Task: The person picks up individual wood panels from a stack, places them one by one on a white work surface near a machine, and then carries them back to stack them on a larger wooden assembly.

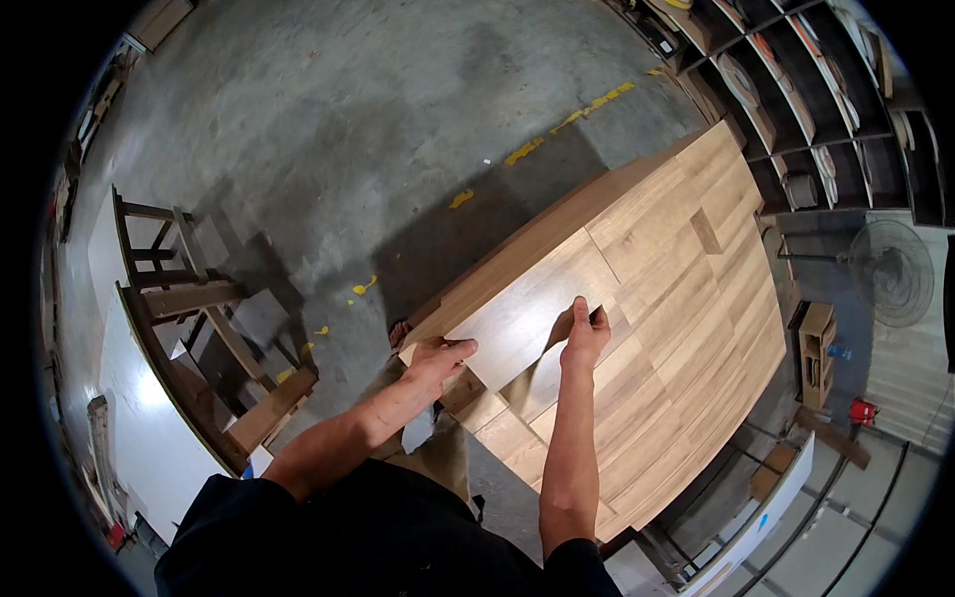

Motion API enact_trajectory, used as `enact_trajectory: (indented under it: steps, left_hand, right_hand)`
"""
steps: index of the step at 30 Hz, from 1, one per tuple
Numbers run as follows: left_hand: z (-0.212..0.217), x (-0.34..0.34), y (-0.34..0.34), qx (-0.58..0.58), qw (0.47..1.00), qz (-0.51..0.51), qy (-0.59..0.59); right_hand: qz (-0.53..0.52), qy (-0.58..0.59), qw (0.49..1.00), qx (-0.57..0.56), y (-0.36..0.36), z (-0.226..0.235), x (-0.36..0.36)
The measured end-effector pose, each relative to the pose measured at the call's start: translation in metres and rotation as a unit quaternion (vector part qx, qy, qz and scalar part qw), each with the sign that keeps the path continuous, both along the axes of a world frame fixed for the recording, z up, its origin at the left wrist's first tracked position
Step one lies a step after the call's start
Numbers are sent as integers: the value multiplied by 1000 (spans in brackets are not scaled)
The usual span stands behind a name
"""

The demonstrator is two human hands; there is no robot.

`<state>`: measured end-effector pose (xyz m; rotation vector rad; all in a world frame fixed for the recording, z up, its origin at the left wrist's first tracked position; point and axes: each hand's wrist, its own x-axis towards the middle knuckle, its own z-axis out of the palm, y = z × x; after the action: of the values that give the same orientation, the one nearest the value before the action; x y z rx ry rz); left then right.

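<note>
A rectangular wood-grain board (532,303) lies at the left end of a broad stack of similar boards (662,348), its surface shining with reflected light. At its left end is my left hand (438,363), thumb laid over the edge and the other fingers mostly hidden below. My right hand (584,336) is closed at the board's near long edge, thumb on top and fingers curled. Beneath the right hand a dark shadow falls, and the near edge seems slightly raised from the boards below.
To my left stands a white-topped table (149,398) beside a wooden frame (214,308). Dark shelving (796,90) with rolls rises at the far right, near a round fan (890,274). Worn yellow line marks (522,149) cross the concrete floor (368,119).
</note>
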<state>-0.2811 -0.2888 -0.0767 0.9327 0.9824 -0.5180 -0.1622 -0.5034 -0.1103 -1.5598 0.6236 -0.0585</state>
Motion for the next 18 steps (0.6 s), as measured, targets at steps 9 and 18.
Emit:
enact_trajectory:
  steps: [9,18]
  left_hand:
    - [0,4,10,-16,996,-86,11]
    - [-18,-3,21,-62,992,-104,-31]
  right_hand:
    - [-17,2,1000,22,-3,-4,1]
    - [-39,8,999,34,2,-2,-5]
